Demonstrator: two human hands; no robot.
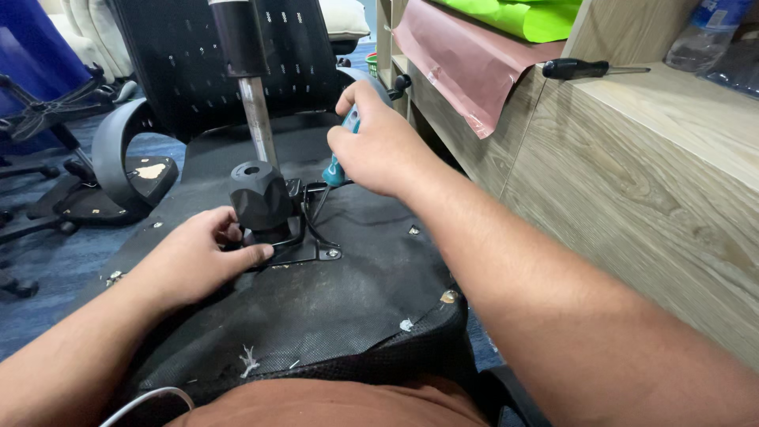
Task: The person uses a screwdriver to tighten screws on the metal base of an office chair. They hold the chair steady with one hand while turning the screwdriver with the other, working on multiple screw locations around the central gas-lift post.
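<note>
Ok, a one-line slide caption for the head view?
Right hand drives a screwdriver into an upturned chair's mechanism; left hand steadies it.
</note>
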